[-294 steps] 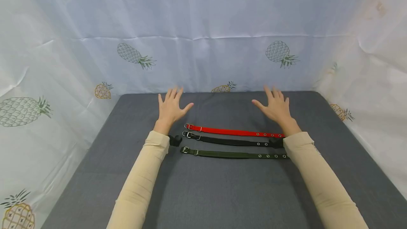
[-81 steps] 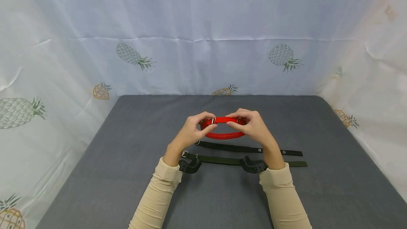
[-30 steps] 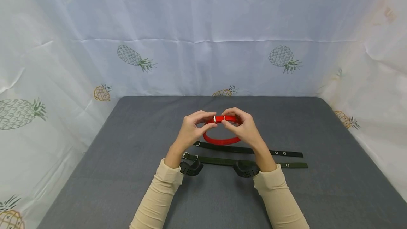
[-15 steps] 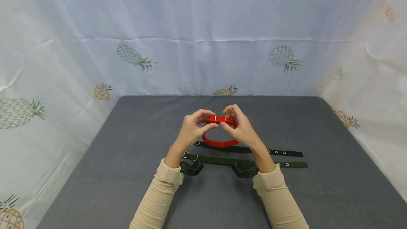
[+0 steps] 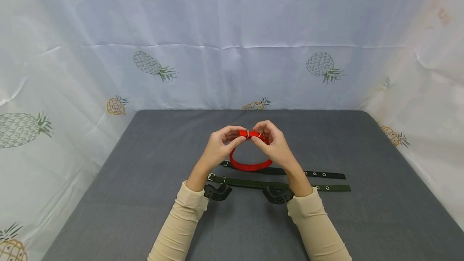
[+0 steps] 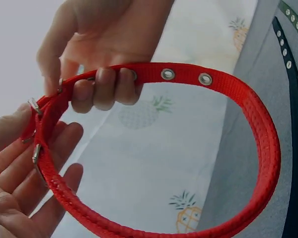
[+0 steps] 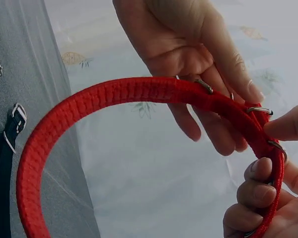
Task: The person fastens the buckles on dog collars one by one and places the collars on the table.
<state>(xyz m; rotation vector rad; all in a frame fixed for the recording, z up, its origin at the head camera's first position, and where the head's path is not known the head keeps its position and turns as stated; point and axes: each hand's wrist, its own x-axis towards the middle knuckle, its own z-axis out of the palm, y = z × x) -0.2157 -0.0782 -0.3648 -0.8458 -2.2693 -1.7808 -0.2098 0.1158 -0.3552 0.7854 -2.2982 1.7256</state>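
A red dog collar [image 5: 250,167] hangs in a loop between both hands, above the table. My left hand [image 5: 215,148] pinches it by the metal buckle [image 6: 36,106], its thumb at the buckle and its other fingers stretched behind the strap. On the other side, my right hand [image 5: 275,146] grips the strap with curled fingers, the thumb pressing close to a metal loop [image 7: 277,145]. The strap's tip overlaps the buckle end. Eyelets [image 6: 167,74] show along the strap; some are hidden behind the right fingers.
A black collar [image 5: 331,175] lies flat on the grey table [image 5: 145,212] below the hands, with an olive green collar [image 5: 243,183] nearer the body. The right forearm covers part of both. A white pineapple-print curtain [image 5: 232,71] rises behind and at both sides.
Earlier the red collar lay flat beyond the black one; both hands now hold it up, bent into a loop. In the last second the right hand has shifted slightly left and the loop hangs lower.
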